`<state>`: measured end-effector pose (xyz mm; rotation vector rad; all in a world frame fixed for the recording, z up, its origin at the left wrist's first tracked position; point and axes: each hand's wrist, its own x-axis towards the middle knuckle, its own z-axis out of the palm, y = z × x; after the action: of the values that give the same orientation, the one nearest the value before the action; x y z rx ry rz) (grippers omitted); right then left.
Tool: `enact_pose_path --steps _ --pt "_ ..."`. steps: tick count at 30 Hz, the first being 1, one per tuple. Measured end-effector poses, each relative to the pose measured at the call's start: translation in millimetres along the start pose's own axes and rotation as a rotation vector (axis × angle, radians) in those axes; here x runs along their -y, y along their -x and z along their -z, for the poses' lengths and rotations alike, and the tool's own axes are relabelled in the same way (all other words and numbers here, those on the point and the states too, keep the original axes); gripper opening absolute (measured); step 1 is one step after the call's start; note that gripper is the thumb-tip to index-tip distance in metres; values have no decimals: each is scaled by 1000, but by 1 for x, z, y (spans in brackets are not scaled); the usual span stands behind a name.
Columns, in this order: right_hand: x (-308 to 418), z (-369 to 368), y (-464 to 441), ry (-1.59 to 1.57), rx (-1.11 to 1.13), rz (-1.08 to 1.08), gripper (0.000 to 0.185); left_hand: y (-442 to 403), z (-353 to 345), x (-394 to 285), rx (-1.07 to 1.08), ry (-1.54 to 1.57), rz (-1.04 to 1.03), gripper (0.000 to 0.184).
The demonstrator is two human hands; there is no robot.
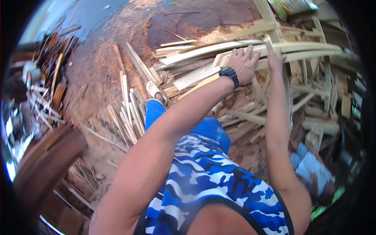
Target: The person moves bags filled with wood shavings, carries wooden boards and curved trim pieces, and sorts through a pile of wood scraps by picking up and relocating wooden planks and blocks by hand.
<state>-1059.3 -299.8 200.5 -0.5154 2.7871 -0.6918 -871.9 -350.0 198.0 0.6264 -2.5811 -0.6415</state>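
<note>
Long pale wooden strips [305,48] lie side by side across a wooden support at the upper right. My left hand [243,65], with a dark watch on its wrist, rests on these strips with its fingers spread. Just to its right, my right hand [275,58] touches the strips near an upright beam [270,17], its fingers apart. A curved pale slat [196,54] reaches left from the support. Below it sits a short, broad board [196,77]. The undersides of both hands are hidden.
Loose slats [127,105] lie on the ground beside my foot. More scrap wood [254,117] is piled under the support. A dark brown timber [51,156] stands at the left. Another person [313,170] is at the lower right. A colourful sack [291,8] lies at the top.
</note>
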Motion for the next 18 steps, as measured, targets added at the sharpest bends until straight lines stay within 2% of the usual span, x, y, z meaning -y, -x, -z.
enact_pose_path --steps 2,3,5,8,9,10,11,12,13,14,15,16,17,18 --pt "16 -23 1 285 -107 -95 118 11 23 14 -57 22 5 77" --pt "21 -22 8 257 -100 -140 117 26 45 32 8 116 33 78" --pt "24 -21 5 239 -107 -181 114 69 80 95 -72 353 -21 70" --pt "25 -22 5 253 -76 -296 107 175 97 209 137 155 168 61" --pt "24 -24 6 267 -104 -319 105 209 119 239 284 166 326 62" --pt "26 -25 7 277 -127 -337 104 268 106 306 555 -26 186 66" --pt "38 -22 12 283 -120 -370 102 306 138 328 518 21 352 60" --pt "48 -19 19 286 -107 -401 101 306 183 338 936 58 672 58" --pt "47 -21 19 321 -132 -407 97 363 188 392 1077 -7 662 68" --pt "45 -22 20 330 -139 -411 96 380 223 408 1128 -27 715 65" --pt "43 -22 21 337 -142 -409 96 453 223 478 1230 -119 604 61" --pt "45 -23 17 342 -144 -395 95 413 274 439 1162 -175 844 54" --pt "48 -23 18 359 -145 -404 95 431 293 458 1125 -207 992 50" --pt "37 -28 13 366 -180 -367 94 461 305 484 961 -239 1098 45"
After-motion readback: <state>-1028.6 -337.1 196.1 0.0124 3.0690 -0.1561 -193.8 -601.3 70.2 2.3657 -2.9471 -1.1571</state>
